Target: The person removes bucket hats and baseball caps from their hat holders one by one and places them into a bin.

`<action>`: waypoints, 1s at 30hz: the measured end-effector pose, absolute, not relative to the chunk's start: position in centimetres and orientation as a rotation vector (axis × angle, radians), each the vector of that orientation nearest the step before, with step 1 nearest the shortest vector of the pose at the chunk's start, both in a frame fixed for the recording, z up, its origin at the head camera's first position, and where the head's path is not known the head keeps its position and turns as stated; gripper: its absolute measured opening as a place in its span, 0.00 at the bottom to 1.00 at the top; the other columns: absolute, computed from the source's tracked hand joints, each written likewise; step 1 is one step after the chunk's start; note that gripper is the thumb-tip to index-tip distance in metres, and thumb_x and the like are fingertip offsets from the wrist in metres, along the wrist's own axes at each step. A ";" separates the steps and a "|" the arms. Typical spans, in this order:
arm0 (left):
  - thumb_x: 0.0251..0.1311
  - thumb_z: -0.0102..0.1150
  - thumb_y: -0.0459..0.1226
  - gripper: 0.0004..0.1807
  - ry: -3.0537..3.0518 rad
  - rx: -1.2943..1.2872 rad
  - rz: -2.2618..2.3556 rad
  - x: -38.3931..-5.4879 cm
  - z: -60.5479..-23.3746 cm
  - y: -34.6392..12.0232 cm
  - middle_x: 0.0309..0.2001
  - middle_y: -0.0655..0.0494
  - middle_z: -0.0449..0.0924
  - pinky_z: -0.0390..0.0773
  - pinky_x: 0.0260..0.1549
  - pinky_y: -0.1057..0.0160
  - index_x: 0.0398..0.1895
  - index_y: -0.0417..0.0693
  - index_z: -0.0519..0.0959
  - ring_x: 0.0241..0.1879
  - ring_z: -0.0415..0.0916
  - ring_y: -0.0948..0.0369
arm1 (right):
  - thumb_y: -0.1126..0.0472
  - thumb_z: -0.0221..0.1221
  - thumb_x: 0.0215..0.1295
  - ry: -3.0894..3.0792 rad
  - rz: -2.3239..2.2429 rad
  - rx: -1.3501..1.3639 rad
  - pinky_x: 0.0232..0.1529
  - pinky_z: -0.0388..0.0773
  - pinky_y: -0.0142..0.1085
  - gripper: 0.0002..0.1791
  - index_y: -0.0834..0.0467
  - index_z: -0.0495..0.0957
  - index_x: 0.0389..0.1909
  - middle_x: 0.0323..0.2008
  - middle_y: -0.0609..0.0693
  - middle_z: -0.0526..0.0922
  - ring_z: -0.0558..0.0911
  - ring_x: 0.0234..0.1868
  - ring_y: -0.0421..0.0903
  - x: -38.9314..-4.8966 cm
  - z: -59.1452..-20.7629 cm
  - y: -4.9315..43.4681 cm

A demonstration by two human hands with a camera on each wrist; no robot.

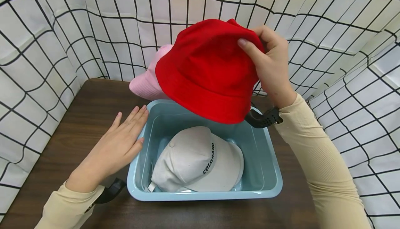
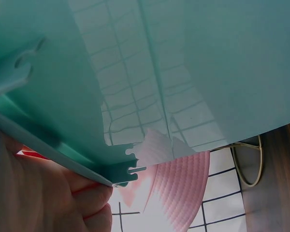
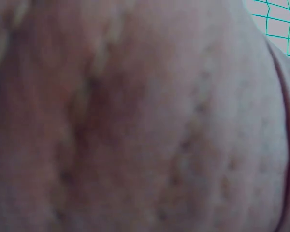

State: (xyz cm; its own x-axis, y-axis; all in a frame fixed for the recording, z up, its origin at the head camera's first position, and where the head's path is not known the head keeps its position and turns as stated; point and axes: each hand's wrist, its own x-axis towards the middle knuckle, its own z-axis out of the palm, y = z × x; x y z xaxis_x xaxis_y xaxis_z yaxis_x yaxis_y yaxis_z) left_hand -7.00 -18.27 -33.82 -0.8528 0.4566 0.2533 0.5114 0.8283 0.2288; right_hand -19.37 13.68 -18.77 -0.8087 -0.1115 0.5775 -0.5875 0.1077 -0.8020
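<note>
My right hand [image 1: 273, 64] pinches the edge of a red bucket hat [image 1: 212, 69] between thumb and fingers, above the far part of a light blue plastic bin [image 1: 204, 196]. A white baseball cap [image 1: 190, 156] with COLORADO lettering lies inside the bin. My left hand [image 1: 120, 144] lies with straight fingers at the bin's left rim. Behind the red hat shows part of a pink hat [image 1: 150, 79] with a ribbed brim; the rest is hidden. The left wrist view catches that pink hat [image 2: 181, 188] beyond the bin wall. Blurred pinkish stitched fabric [image 3: 135, 116] fills the right wrist view.
The bin stands on a dark brown wooden table [image 1: 103, 104]. Black wire grid panels [image 1: 150, 20] backed with white sheeting surround it at the back and both sides. Black bands [image 1: 264, 118] are worn on both wrists.
</note>
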 end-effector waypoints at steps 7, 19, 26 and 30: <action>0.62 0.48 0.41 0.38 -2.846 -0.738 -0.434 -7.0 -33.6 -18.2 0.72 0.41 0.48 0.32 0.67 0.45 0.72 0.35 0.50 0.72 0.42 0.47 | 0.69 0.60 0.60 -2.009 1.787 0.683 0.36 0.79 0.32 0.04 0.61 0.81 0.35 0.37 0.56 0.81 0.79 0.37 0.51 -18.4 -18.5 14.3; 0.62 0.48 0.41 0.37 -2.833 -0.725 -0.462 -7.1 -33.6 -18.1 0.72 0.41 0.50 0.34 0.67 0.44 0.72 0.36 0.52 0.71 0.44 0.46 | 0.68 0.60 0.61 -1.939 1.654 0.811 0.34 0.80 0.33 0.04 0.67 0.79 0.33 0.34 0.59 0.81 0.78 0.34 0.52 -16.8 -18.6 14.9; 0.61 0.49 0.41 0.38 -2.833 -0.736 -0.480 -7.0 -33.6 -18.2 0.72 0.41 0.50 0.34 0.67 0.42 0.72 0.36 0.51 0.72 0.43 0.47 | 0.70 0.60 0.60 -1.864 1.714 0.845 0.32 0.80 0.33 0.05 0.70 0.78 0.33 0.32 0.58 0.81 0.78 0.33 0.52 -15.7 -18.5 15.6; 0.61 0.50 0.40 0.38 -2.816 -0.742 -0.478 -7.0 -33.7 -18.3 0.72 0.41 0.50 0.34 0.67 0.42 0.72 0.36 0.52 0.72 0.43 0.47 | 0.72 0.61 0.57 -1.789 1.818 0.840 0.32 0.78 0.34 0.04 0.70 0.79 0.31 0.30 0.57 0.80 0.77 0.33 0.51 -15.0 -18.5 15.9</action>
State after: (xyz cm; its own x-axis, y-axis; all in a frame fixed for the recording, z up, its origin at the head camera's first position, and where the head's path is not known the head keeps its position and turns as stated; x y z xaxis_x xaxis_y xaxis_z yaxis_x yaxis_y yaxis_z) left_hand -7.00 -18.26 -33.73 -0.8566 0.4448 0.2616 0.5062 0.8227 0.2588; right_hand -14.98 15.86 -18.51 -0.7121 -0.0968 0.6954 -0.6937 -0.0556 -0.7181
